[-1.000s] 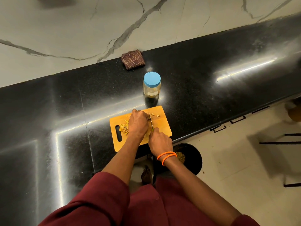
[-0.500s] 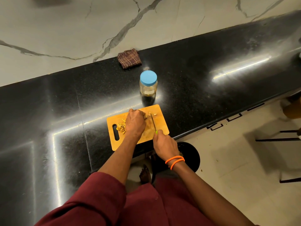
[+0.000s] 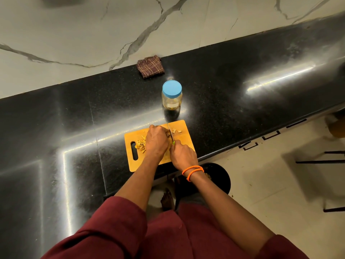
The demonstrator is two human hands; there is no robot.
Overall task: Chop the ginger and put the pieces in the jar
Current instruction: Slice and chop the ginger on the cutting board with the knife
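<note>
The ginger (image 3: pixel 169 134) lies on the wooden cutting board (image 3: pixel 183 143), pinned under the curled fingers of the left hand (image 3: pixel 156 140). Cut pieces (image 3: pixel 141 145) sit just left of that hand, a few more (image 3: pixel 176 131) to its right. The right hand (image 3: pixel 183 155) grips the knife (image 3: pixel 170 133), blade beside the left fingers. Beyond both hands stands the jar (image 3: pixel 171 96), blue lid on, with a checked cloth (image 3: pixel 150 66) farther back.

home kitchen: black granite counter (image 3: pixel 233 94), chopping board (image 3: pixel 134 136), marble-look wall (image 3: pixel 74 30)
</note>
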